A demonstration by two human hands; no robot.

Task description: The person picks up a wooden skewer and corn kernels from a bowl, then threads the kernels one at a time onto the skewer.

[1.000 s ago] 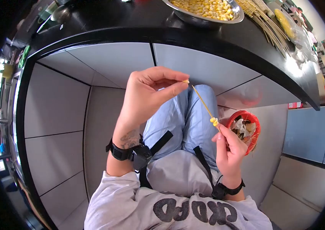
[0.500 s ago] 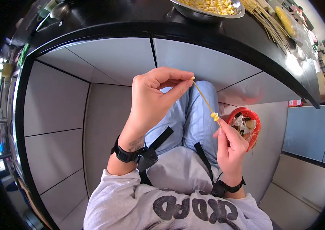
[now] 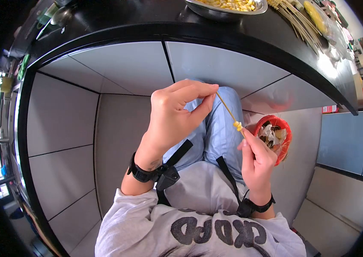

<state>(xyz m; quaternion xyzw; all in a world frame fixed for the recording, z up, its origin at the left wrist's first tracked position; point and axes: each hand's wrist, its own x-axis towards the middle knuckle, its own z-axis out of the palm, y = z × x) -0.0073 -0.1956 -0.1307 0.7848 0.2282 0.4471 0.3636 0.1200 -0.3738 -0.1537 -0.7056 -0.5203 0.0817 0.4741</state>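
My right hand (image 3: 258, 160) pinches the lower end of a thin bamboo skewer (image 3: 226, 105), which slants up to the left over my lap. A few yellow corn kernels (image 3: 237, 125) are threaded on it just above those fingertips. At the skewer's upper tip, my left hand (image 3: 181, 111) has its thumb and index finger pressed together. The corn kernel in that pinch is mostly hidden by the fingers.
On the black counter (image 3: 126, 36) stands a metal bowl (image 3: 228, 16) of loose corn kernels. Several bare bamboo skewers (image 3: 303, 28) lie right of it, beside a plastic bag (image 3: 333, 32). A red-lined bin (image 3: 287, 143) with scraps stands by my right knee.
The left fingertips have closed further over the pale kernel at the skewer's tip, which showed before. Both hands stay almost in place; the view has shifted slightly.
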